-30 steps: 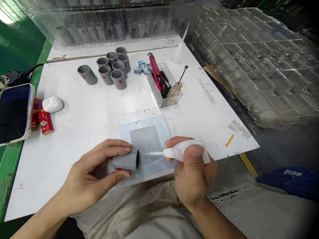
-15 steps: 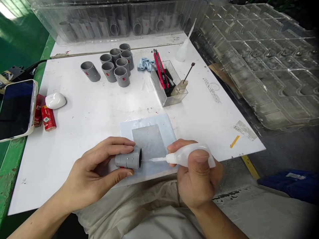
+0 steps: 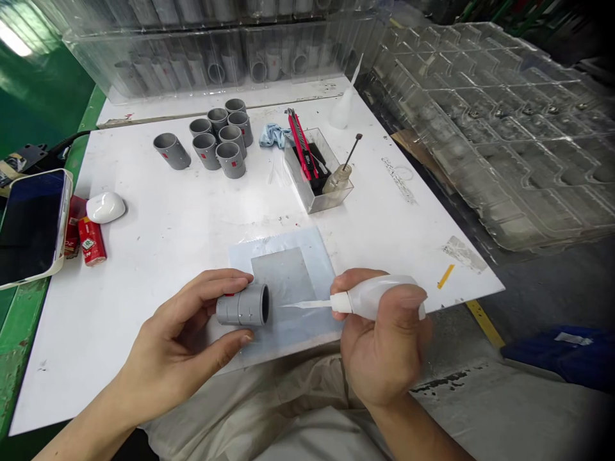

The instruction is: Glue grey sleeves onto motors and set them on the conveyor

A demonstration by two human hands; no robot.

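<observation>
Pale trousers [image 3: 288,410] lie nearest, below the fingers of both hands. Left hand [image 3: 173,349]: fingers bent over the top of a gray tube [image 3: 245,306], thumb along its lower edge, the tube held between them; from where I stand I cannot tell if the thumb tip is touching. The tube lies on its side, open end toward the right hand [image 3: 384,358], a red mark just under the left fingertips. Right fingers are wrapped round a white squeeze bottle [image 3: 368,296], thumb pressed along it. Its thin nozzle [image 3: 307,305] points at the tube's mouth, a little short of it.

Just past both sets of fingertips: a gray square [image 3: 283,272] on a light blue pad [image 3: 314,250], all on a white tabletop [image 3: 158,218]. Right of the right fingers, a yellow strip [image 3: 446,276].

Well left of the left fingers: a phone [image 3: 31,224], red cylinders [image 3: 92,242] beside it, a white rounded object [image 3: 106,207].

Farther past the left fingertips, seven upright tubes [image 3: 230,160] cluster, an eighth tube [image 3: 172,152] apart to their left. Straight out beyond the pad, a clear box [image 3: 331,203] holds a red-and-black cutter [image 3: 302,144] and a small bottle [image 3: 339,179] with a stick in it; crumpled blue cloth [image 3: 273,135] beside. Farther, a second squeeze bottle [image 3: 342,109] stands.

Farthest from the fingers: clear packaging [image 3: 168,38] with more tubes inside.
</observation>
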